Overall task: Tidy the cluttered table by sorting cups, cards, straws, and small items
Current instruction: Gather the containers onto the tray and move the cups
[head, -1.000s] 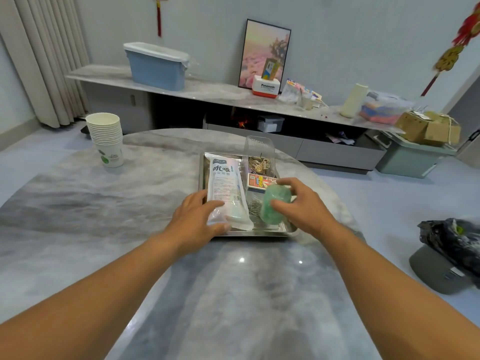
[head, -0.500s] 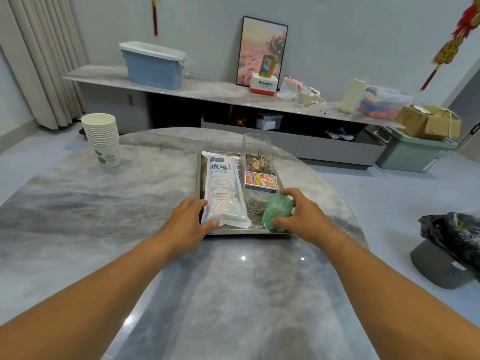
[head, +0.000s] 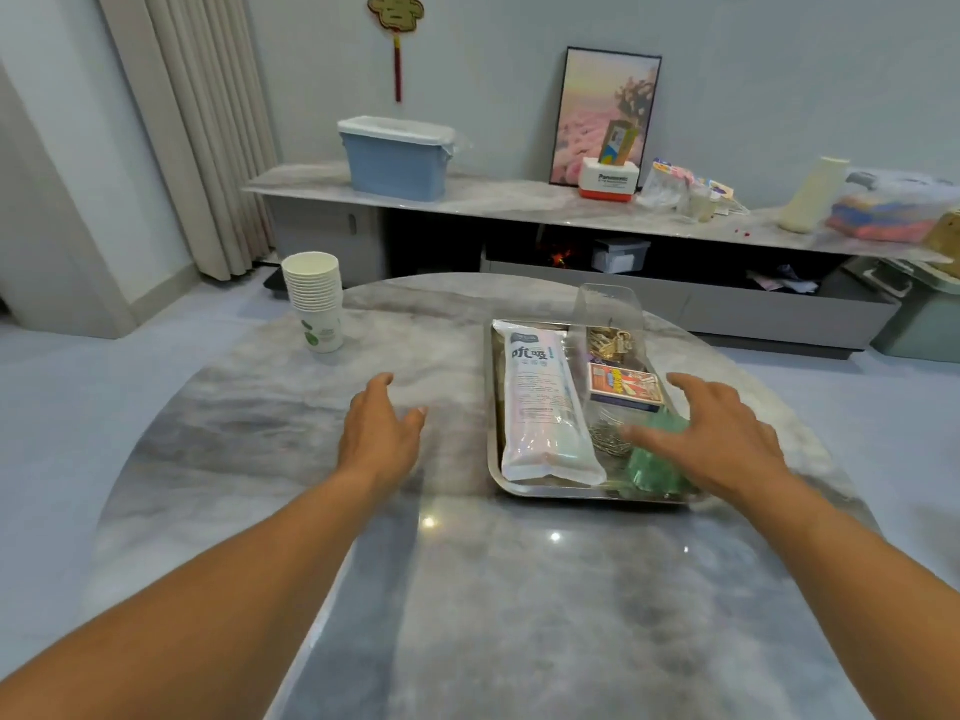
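Both hands hovered open, gripping nothing: left hand (head: 379, 433) over the tabletop (head: 467, 589), right hand (head: 722, 433) above the tray's (head: 545, 492) four-o'clock corner.

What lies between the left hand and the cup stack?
Nothing: in the head view, only bare tabletop separates the left hand from the cup stack.

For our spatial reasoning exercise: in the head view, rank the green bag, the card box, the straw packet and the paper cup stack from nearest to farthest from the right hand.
Measured from the right hand:
1. Green bag, in the tray's near right corner, under the fingers.
2. Card box, just beyond, mid-tray.
3. Straw packet, on the tray's left side.
4. Paper cup stack, far left on the table.
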Action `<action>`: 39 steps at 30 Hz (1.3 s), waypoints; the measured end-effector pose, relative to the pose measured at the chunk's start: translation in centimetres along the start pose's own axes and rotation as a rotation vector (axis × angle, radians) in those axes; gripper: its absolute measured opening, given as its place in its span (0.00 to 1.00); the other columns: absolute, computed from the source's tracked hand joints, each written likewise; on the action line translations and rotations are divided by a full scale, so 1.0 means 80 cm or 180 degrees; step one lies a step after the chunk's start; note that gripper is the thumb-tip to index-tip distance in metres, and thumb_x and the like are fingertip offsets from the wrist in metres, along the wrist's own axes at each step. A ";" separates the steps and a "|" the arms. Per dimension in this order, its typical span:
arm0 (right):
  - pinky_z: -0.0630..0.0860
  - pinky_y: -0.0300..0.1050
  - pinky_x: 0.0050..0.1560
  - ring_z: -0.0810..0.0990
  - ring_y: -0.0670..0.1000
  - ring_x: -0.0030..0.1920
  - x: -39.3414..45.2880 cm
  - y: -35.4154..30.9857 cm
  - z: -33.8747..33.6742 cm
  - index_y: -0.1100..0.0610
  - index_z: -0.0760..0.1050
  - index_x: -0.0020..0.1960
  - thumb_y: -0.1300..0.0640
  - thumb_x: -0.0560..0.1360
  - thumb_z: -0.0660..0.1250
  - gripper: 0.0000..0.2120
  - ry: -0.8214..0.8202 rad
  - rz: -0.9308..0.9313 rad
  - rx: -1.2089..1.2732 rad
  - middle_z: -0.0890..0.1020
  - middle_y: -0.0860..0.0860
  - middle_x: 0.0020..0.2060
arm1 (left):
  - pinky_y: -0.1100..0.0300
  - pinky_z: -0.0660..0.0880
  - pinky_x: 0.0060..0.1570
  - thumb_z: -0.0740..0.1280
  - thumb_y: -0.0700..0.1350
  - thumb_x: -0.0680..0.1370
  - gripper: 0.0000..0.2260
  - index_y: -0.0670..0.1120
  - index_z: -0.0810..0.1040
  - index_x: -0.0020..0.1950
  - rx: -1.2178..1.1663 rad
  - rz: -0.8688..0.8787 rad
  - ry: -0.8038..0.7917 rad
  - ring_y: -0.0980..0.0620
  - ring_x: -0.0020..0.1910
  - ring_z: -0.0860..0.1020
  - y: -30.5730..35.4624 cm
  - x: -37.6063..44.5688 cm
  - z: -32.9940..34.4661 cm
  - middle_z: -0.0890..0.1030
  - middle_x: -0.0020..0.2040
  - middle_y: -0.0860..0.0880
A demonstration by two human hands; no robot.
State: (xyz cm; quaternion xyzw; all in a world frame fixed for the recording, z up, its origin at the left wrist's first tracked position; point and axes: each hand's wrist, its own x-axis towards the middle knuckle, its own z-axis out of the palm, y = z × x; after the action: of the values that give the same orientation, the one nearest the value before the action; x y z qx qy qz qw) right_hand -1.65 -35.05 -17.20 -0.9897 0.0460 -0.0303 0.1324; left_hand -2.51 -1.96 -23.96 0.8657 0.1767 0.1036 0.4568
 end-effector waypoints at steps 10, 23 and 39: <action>0.68 0.50 0.67 0.70 0.51 0.70 0.013 -0.153 0.050 0.49 0.72 0.72 0.42 0.78 0.69 0.25 0.0154 -0.1047 0.0790 0.72 0.48 0.70 | 0.44 0.68 0.71 0.75 0.48 0.76 0.42 0.53 0.51 0.81 -0.0519 -0.0517 0.0579 0.42 0.75 0.66 -0.042 0.084 -0.040 0.63 0.78 0.45; 0.67 0.53 0.70 0.70 0.57 0.69 0.095 -0.197 0.135 0.49 0.72 0.71 0.41 0.78 0.65 0.24 -0.0202 -0.0814 0.0421 0.74 0.51 0.67 | 0.46 0.70 0.69 0.82 0.50 0.64 0.53 0.57 0.50 0.79 -0.1277 -0.0406 0.1123 0.44 0.70 0.70 -0.059 0.246 -0.040 0.68 0.73 0.49; 0.80 0.48 0.58 0.81 0.51 0.60 0.098 -0.178 0.036 0.47 0.70 0.73 0.64 0.74 0.71 0.30 -0.0408 -0.0568 0.3171 0.80 0.50 0.62 | 0.68 0.77 0.44 0.83 0.43 0.66 0.34 0.52 0.70 0.67 -0.1689 0.0788 -0.0118 0.68 0.48 0.79 0.100 0.094 0.066 0.79 0.54 0.60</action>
State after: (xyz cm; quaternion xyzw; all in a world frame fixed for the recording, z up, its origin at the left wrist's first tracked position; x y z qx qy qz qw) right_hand 7.53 -21.42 -15.83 -0.8063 -0.0669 0.0010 0.5877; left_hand 7.83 -7.11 -20.13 0.7326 0.0280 0.1854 0.6543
